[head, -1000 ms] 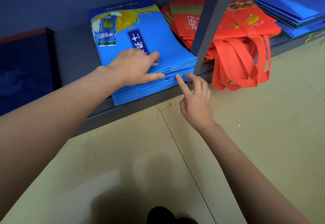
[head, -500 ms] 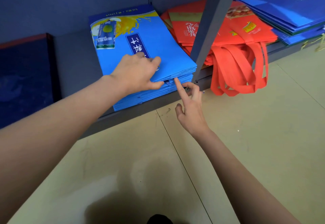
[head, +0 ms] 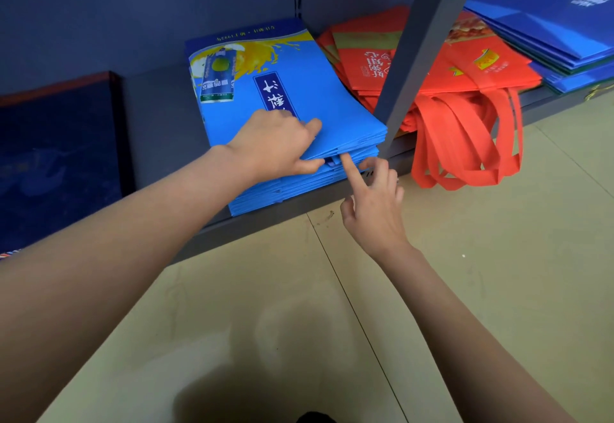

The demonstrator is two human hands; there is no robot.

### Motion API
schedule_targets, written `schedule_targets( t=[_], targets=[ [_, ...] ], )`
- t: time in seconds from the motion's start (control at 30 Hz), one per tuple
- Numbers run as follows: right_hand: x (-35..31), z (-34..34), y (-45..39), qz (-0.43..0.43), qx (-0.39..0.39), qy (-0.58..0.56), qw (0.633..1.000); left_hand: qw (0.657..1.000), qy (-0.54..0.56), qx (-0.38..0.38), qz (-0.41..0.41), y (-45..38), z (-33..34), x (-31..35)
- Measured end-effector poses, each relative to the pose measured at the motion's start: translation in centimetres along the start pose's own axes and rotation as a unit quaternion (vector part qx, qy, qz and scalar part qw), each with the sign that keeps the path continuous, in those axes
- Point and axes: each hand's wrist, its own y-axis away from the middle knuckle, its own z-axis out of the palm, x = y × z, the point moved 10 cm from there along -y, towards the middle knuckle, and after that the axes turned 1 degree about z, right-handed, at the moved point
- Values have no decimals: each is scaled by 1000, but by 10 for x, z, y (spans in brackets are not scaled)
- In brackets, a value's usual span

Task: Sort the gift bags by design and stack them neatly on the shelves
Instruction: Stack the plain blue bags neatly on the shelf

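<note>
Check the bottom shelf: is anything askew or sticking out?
Yes. The red bags' handles spill over the shelf edge onto the floor. In the light blue bag stack, front edges sit uneven where the right hand points.

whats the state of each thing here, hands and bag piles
left hand: grips the top bags of the light blue stack, thumb under their edge
right hand: forefinger out, tip at the stack's front edge
light blue stack: flat, top bags lifted slightly
red bags: piled, handles hanging off shelf
</note>
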Motion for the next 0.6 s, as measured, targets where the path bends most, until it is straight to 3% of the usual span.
schedule_targets(
  t=[0.13, 0.23, 0.47, 0.6],
  targets=[
    [2, 9, -5, 28, -70, 41, 996, 999, -44, 6, -9, 6, 9, 9],
    [1, 10, -6, 26, -81, 20, 996, 998, -60, -9, -6, 7, 11, 9],
    [4, -31, 9, -54, 91, -38, 994, 999, -49, -5, -15, 9, 12, 9],
    [8, -32, 2, -55, 76, -33, 995, 996, -81, -21, -21, 8, 20, 16]
  ],
)
